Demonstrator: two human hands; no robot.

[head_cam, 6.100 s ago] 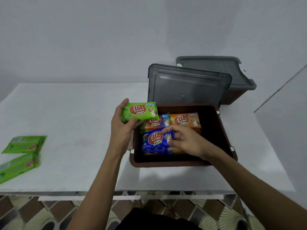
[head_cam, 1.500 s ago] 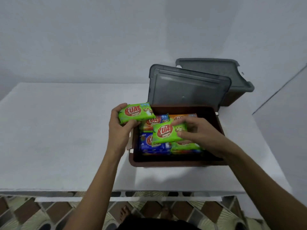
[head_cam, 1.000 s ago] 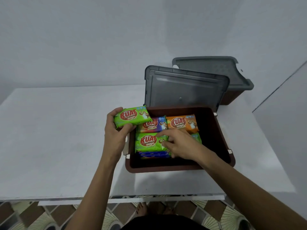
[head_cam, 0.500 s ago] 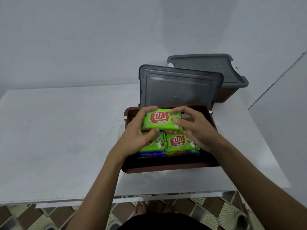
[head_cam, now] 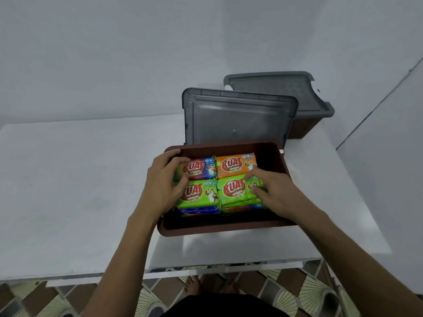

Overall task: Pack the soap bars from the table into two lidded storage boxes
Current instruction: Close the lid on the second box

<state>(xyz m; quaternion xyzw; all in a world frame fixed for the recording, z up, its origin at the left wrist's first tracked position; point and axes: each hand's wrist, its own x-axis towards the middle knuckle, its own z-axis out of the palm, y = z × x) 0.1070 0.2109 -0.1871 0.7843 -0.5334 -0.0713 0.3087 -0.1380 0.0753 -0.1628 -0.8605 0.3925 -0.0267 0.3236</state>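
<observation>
I think this is a room in a home, not a shop or a workshop. I stand with bare feet [head_cam: 192, 283] on a floor [head_cam: 315, 291] of patterned tiles, brown squares and pale fan shapes, as one finds in a house. The walls [head_cam: 114, 53] are plain and pale, and two of them meet in a corner on the right. A simple white table [head_cam: 68, 191] stands against them. On it are household things: a brown plastic box [head_cam: 219, 229] holding wrapped soap bars [head_cam: 235, 167], and a second box [head_cam: 302, 129] with a grey lid [head_cam: 274, 88].
</observation>
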